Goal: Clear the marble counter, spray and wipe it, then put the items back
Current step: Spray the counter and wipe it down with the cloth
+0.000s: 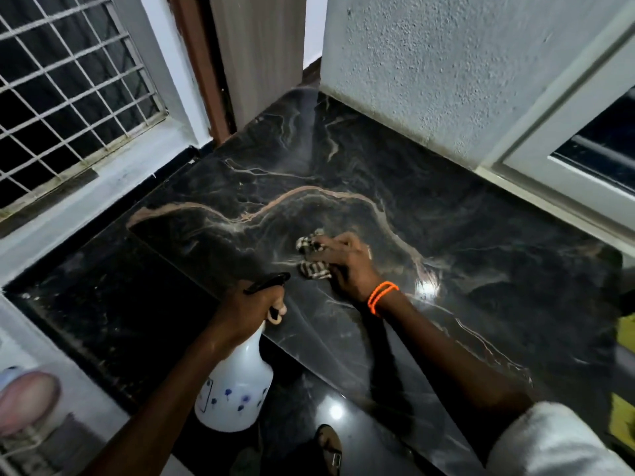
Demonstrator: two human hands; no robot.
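The right hand presses a striped cloth, mostly hidden under its fingers, mid-worktop. The left hand grips the white spray bottle at the near edge, covering its neck.

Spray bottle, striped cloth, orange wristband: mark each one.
spray bottle [237, 383], head view, on its white body.
striped cloth [313, 270], head view, on the fold beside the fingers.
orange wristband [381, 297], head view, on the band at the wrist.

Cloth mostly under right hand
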